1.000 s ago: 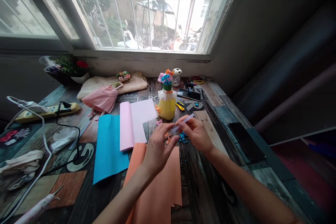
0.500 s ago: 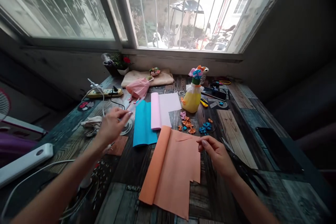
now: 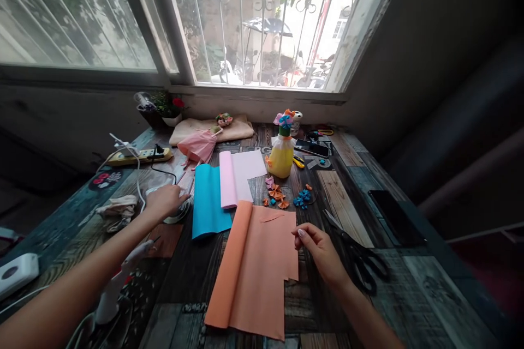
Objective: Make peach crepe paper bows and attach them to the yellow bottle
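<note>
Right hand (image 3: 319, 248), fingers curled shut, is being held at the right edge of the orange paper sheet (image 3: 257, 267); left hand (image 3: 164, 202) is being rested left of it, grip unclear.

Colour rundown: the orange sheet (image 3: 256, 272) is a flat salmon-orange, the blue sheet (image 3: 208, 202) next to it is bright turquoise, and the pink sheet (image 3: 235, 177) is pale pink. The bottle (image 3: 281, 159) is yellow with a green neck, topped with pink, blue and orange bows. There are loose orange bows (image 3: 278, 196) and blue bows (image 3: 303, 196) too. Scissors (image 3: 360, 262) and phone (image 3: 395, 218) are both black. The doll (image 3: 197, 146) has a pink dress and the power strip (image 3: 139, 156) is yellow. The table (image 3: 352, 196) is a patchwork plank print in teal, brown and near-black.
</note>
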Demonstrator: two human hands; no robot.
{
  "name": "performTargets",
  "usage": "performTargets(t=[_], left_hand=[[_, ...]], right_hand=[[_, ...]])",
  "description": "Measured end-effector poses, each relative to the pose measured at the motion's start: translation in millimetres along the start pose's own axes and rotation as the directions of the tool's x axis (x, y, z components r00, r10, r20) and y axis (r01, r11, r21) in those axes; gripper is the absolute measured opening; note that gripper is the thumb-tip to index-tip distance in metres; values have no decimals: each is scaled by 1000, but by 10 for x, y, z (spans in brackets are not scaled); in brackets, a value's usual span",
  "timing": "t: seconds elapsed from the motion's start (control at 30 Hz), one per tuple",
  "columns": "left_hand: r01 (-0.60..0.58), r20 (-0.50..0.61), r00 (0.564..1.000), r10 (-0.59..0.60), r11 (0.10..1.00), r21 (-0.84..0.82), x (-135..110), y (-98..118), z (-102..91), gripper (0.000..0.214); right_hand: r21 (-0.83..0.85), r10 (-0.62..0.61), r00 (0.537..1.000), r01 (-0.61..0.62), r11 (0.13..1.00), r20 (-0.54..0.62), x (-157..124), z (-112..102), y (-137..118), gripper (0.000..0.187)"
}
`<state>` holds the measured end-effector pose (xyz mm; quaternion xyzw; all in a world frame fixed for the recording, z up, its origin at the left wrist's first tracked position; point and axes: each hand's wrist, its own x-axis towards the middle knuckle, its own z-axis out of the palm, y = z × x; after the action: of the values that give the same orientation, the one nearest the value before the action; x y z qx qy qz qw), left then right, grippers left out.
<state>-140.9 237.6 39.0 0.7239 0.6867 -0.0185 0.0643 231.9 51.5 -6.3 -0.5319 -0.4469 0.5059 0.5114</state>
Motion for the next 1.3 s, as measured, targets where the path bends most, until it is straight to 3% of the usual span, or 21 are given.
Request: performTargets(t=[0.13,0.23,0.27,0.37,0.5,0.57,0.7,0.77,0.83,0.87,0.93,1.0,1.07,1.17,1.3], left_hand=[[-45,-57,997,47,998,39,-259,215,-328,32],[-126,-153,981,120,992,-28,-661,588,-445,35],[-140,-169,978,119,983,-117,-806,752,-427,40],[-227,-170,970,173,895,-384,-1182,1297,-196,47],[-459,-215,875,433,605,-650,-1431,1889,263,35],[-485,-203,844,496,544,-685,-1465,2034,426,28],[-485,-171,824,541,515,-707,-1441,2024,588,31],[-436,-175,853,492,485,-759,-1404,1931,623,27],[-340,-154,899,410,431,-836,-1361,1817,635,32],[-265,-119,919,375,369,-891,-1342,1760,630,37],[29,47,940,337,59,-998,-1320,1657,602,41],[318,207,886,415,-219,-922,-1327,1582,556,45],[478,268,815,515,-335,-812,-1357,1541,514,47],[546,267,775,573,-393,-740,-1413,1527,491,51],[490,245,813,529,-391,-780,-1461,1506,539,43]], right_hand=[[79,28,999,-26,997,-36,-31,-61,107,35],[168,65,996,-55,984,-57,-48,-53,179,39],[195,74,996,-62,979,-55,-53,-28,184,41],[273,76,997,-71,959,-9,-80,105,141,46],[334,-3,993,-37,942,120,-161,290,54,51],[299,-41,982,-17,954,187,-223,317,40,52],[197,-10,946,-57,979,324,-361,264,50,58],[245,8,959,-81,966,284,-406,229,40,61],[362,12,988,-68,930,154,-418,191,13,63],[417,21,996,-57,907,90,-414,167,-5,63],[479,57,997,-73,875,47,-397,113,-34,64],[500,90,994,-105,860,56,-386,66,-48,65],[507,104,993,-117,854,53,-387,43,-47,63],[501,91,996,-87,861,17,-389,60,-25,53],[375,9,995,29,927,-100,-366,108,79,32]])
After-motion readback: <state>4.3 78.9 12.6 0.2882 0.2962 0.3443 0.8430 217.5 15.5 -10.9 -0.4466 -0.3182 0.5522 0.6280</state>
